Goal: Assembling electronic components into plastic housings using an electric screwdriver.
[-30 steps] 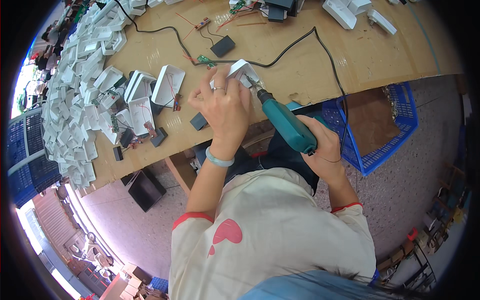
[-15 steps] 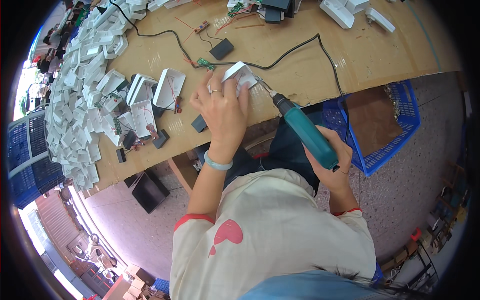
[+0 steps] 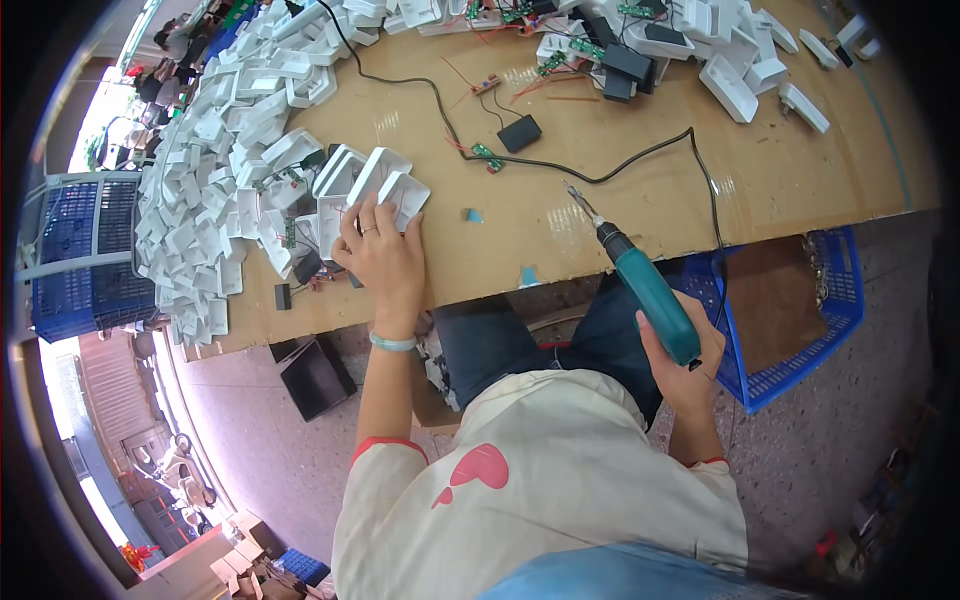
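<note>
My left hand grips the near end of a small white open plastic case, thumb and fingers on its walls. This case lies against other white cases at the left of the table, some with red wires showing. My right hand is wrapped round a teal electric screwdriver, its bit pointing up and left above the table's front part. A black cord runs across the table. A green circuit board and a black box-shaped part lie in the middle.
A large heap of white cases covers the table's left side. More cases, boards and black parts lie at the back. A blue crate holding brown card stands at the right, below the cardboard-covered tabletop. A black bin stands on the floor.
My left hand has moved left with the white case, to the group of cases. The screwdriver's bit is now away from the case. The view has shifted.
</note>
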Motion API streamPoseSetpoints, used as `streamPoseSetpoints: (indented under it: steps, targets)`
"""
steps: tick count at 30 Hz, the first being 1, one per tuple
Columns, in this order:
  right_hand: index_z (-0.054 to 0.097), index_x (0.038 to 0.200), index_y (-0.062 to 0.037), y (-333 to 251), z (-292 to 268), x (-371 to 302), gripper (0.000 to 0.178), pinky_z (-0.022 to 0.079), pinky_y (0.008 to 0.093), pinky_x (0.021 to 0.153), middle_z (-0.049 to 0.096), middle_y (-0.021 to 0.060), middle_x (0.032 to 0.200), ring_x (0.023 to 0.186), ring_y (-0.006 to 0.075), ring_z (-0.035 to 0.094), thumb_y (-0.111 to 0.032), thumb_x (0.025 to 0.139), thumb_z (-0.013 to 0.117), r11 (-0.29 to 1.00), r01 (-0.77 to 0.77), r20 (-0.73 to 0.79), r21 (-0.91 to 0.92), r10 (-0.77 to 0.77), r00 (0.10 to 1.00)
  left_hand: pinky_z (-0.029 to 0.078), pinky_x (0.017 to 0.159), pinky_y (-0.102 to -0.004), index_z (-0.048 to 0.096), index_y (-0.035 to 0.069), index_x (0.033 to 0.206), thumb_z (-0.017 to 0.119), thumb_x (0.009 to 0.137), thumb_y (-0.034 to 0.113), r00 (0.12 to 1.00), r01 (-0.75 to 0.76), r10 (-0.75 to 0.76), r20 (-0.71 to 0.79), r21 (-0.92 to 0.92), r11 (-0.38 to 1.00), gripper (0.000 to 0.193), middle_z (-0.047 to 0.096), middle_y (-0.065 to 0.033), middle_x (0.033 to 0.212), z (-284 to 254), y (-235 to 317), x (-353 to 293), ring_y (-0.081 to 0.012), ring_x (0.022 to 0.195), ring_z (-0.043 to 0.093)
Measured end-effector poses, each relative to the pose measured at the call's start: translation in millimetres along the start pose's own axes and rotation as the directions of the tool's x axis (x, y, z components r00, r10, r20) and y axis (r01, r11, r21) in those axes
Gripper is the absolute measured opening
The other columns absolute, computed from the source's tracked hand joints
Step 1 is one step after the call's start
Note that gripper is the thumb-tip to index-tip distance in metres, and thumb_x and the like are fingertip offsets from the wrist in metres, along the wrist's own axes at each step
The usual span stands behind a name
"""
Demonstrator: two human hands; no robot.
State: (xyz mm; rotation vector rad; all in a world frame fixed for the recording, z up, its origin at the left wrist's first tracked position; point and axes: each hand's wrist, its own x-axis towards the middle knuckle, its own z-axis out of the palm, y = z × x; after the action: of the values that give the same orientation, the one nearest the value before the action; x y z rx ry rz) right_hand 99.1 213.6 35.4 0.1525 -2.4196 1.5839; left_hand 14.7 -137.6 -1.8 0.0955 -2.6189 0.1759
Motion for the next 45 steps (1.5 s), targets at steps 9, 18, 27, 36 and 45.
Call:
streamPoseSetpoints:
  steps: [9, 18, 27, 36, 45]
  targets:
    - [0.069, 0.108, 0.0020, 2.2, -5.4, 6.5, 0.025, 0.050, 0.0252, 0.068, 0.069, 0.0045, 0.083, 0.073, 0.0077, 0.061, -0.004, 0.087, 0.081, 0.997, -0.077, -0.115, -0.010, 0.075, 0.990, 0.047, 0.095, -0.0479, 0.062, 0.003, 0.121, 0.088, 0.074, 0.043, 0.991, -0.089, 0.031, -0.129, -0.472, 0.877, 0.067, 0.064, -0.0207, 0.121, -12.3, 21.1, 179.7, -0.0413, 0.114, 0.059]
    - [0.067, 0.102, 0.0010, -0.2, -6.1, 10.6, 0.021, 0.048, 0.0273, 0.066, 0.066, 0.0045, 0.082, 0.073, 0.0097, 0.059, -0.006, 0.087, 0.081, 1.000, -0.006, -0.178, -0.014, 0.004, 0.984, 0.053, 0.099, -0.0497, 0.042, -0.006, 0.142, 0.078, 0.081, 0.036, 0.951, 0.309, -0.268, 0.155, -0.412, 0.857, 0.082, 0.066, -0.0360, 0.119, 159.7, 0.5, 326.0, -0.0478, 0.109, 0.068]
    - [0.068, 0.113, 0.0020, 15.4, -13.7, 13.1, 0.030, 0.053, 0.0270, 0.076, 0.072, 0.0082, 0.090, 0.080, 0.0125, 0.067, 0.000, 0.085, 0.080, 0.987, -0.155, -0.185, -0.045, 0.145, 0.972, 0.062, 0.065, -0.0340, 0.024, -0.002, 0.152, 0.062, 0.096, 0.002, 0.872, 0.487, -0.054, 0.486, -0.874, -0.002, 0.068, 0.065, -0.0189, 0.104, -13.7, 66.5, 89.3, -0.0255, 0.079, 0.074]
    - [0.069, 0.111, 0.0019, 9.5, -13.1, -0.5, 0.027, 0.053, 0.0259, 0.074, 0.073, 0.0068, 0.090, 0.078, 0.0112, 0.066, 0.000, 0.086, 0.080, 0.997, -0.083, -0.145, -0.006, 0.081, 0.986, 0.056, 0.060, -0.0467, 0.043, -0.004, 0.109, 0.076, 0.089, 0.014, 0.978, 0.207, -0.140, 0.153, -0.680, 0.703, 0.043, 0.062, -0.0284, 0.092, 4.6, 140.3, -4.7, -0.0393, 0.087, 0.071]
    - [0.070, 0.111, 0.0016, 5.7, -18.7, -2.3, 0.027, 0.053, 0.0252, 0.074, 0.073, 0.0060, 0.091, 0.078, 0.0105, 0.065, 0.000, 0.086, 0.080, 0.998, -0.061, -0.146, -0.029, 0.057, 0.988, 0.056, 0.062, -0.0492, 0.050, -0.005, 0.098, 0.078, 0.084, 0.056, 0.898, 0.350, -0.182, 0.399, -0.402, 0.846, 0.069, 0.068, -0.0279, 0.078, -28.6, 144.5, -5.7, -0.0451, 0.071, 0.070]
